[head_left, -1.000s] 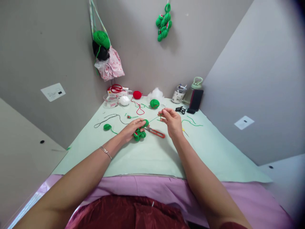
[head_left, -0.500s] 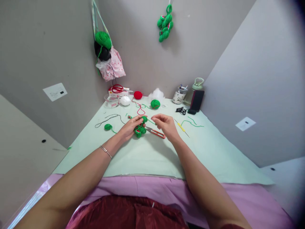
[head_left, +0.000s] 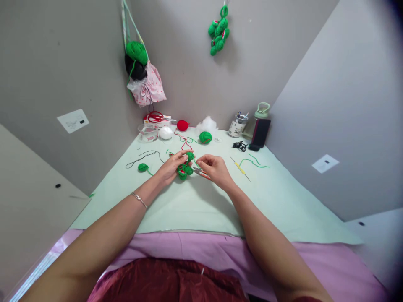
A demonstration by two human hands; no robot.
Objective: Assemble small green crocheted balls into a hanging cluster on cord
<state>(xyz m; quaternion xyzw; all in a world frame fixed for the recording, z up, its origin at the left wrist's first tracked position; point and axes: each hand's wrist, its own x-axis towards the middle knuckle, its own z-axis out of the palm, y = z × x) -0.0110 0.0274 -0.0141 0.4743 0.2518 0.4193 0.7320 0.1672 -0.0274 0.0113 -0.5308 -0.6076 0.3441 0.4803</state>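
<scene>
My left hand (head_left: 171, 168) is closed around a green crocheted piece (head_left: 183, 172) with red and white bits, held above the table. A strand of green yarn (head_left: 196, 164) runs from the top of this piece toward my right hand (head_left: 215, 170). The right fingers are pinched together at the strand; whether a needle is between them is too small to see. Orange-handled thread snips (head_left: 201, 173) lie under the right hand, blades toward the crocheted piece, handles partly hidden. Left of the left hand sits a small green yarn ball (head_left: 142, 167).
A yellow crochet hook (head_left: 240, 168) and green yarn scraps lie on the right. Behind are a green yarn ball (head_left: 205, 137), red yarn (head_left: 182, 125), white stuffing (head_left: 208, 125), red scissors (head_left: 155, 117), a pen cup (head_left: 236, 126) and a phone (head_left: 261, 133). A similar green piece (head_left: 218, 35) hangs above.
My right hand has moved slightly left and down, closer to the crocheted piece, and now covers more of the snips. My left hand keeps its hold almost in place.
</scene>
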